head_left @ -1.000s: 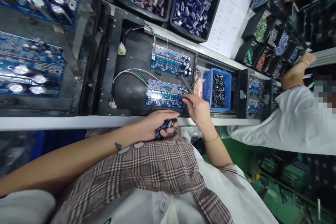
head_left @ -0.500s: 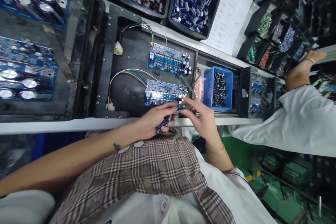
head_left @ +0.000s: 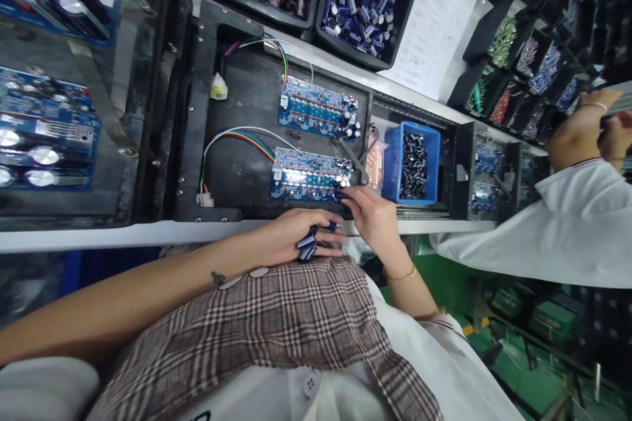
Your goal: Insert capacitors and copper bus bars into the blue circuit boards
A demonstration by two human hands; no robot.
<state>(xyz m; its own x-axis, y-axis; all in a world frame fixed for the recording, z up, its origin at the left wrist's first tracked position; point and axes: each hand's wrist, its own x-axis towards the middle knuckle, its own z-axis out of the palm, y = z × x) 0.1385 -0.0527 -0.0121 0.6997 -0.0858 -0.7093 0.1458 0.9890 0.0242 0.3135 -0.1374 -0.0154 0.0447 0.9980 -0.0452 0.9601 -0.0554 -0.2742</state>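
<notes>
At the worktop (head_left: 123,237) edge, L hand (head_left: 289,235) has its grip half-curled on glossy blue cylindrical caps (head_left: 307,248), prob. to keep spares near the board (head_left: 311,175). R hand (head_left: 374,214) has its grip pinched at the board's R end, apparently on a dark cap (head_left: 341,193); board lies flat in a matte-black tray (head_left: 247,102), w/ thin coloured wires (head_left: 249,137).

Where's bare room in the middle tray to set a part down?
Black tray: between the far cable and near cable, left of the far board; also inside the near cable's arc, left of the near board. Crowded at that board's right end: right hand, metal clip, blue bin.
</notes>
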